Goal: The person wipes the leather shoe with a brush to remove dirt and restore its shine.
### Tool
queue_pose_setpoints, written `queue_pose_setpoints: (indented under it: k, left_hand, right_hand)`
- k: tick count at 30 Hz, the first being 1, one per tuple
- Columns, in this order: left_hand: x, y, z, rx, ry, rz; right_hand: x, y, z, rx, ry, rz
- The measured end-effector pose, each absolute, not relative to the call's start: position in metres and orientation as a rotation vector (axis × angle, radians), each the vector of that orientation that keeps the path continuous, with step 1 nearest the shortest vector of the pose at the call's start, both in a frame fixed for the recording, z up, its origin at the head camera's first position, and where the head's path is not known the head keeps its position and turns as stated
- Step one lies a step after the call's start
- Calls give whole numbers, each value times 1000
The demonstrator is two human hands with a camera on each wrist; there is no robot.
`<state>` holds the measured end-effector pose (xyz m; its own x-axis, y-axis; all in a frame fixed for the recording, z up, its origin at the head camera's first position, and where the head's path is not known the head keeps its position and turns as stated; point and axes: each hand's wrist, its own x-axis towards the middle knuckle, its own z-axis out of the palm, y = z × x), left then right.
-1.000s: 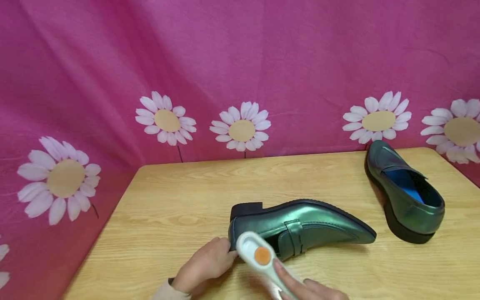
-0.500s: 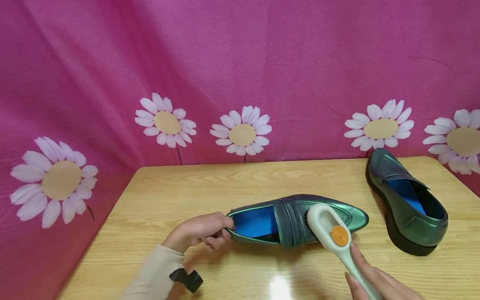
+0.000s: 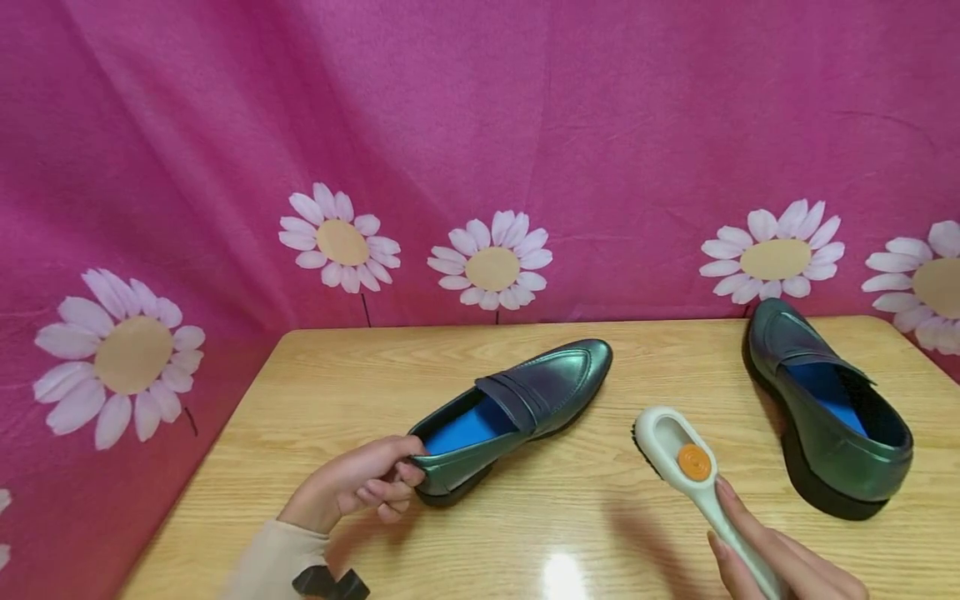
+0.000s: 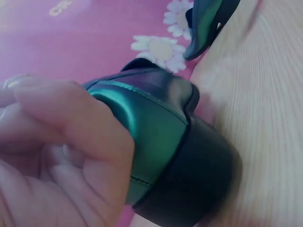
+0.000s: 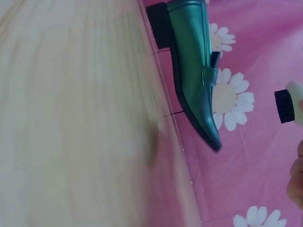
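Note:
My left hand (image 3: 352,483) grips the heel rim of a dark green loafer (image 3: 551,392) with a blue insole. The shoe slants across the table, toe pointing away and to the right, opening upward. Up close in the left wrist view, thumb and fingers curl at the loafer's green heel counter (image 4: 156,137), above its black heel block (image 4: 191,175). In my right hand (image 3: 791,558) is a white-handled shoe brush (image 3: 705,500) with an orange button (image 3: 694,462), held apart from the shoe. Its black bristles (image 5: 285,106) show in the right wrist view.
The matching loafer (image 3: 832,417) stands upright at the right of the wooden table (image 3: 360,375), toe toward the back. A pink curtain (image 3: 615,150) printed with white daisies hangs behind the table and along its left side.
The loafer has rolled from its side to opening upward, then swung its toe away from me. The brush moved right, onto the toe area, and is now off the shoe.

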<state>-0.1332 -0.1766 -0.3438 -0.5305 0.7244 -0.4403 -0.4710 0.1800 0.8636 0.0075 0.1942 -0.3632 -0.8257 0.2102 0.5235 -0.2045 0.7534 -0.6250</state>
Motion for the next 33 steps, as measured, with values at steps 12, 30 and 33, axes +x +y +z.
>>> queue_pose_setpoints:
  k: [12, 30, 33]
  left_hand:
    - [-133, -240, -345, 223, 1396, 1705]
    - [-135, -269, -358, 226, 1184, 1883]
    - [-135, -269, -357, 217, 1248, 1871]
  right_hand:
    - [-6, 219, -386, -23, -2307, 918]
    - [-16, 244, -412, -202, -2698, 627]
    - [-16, 243, -413, -202, -2704, 620]
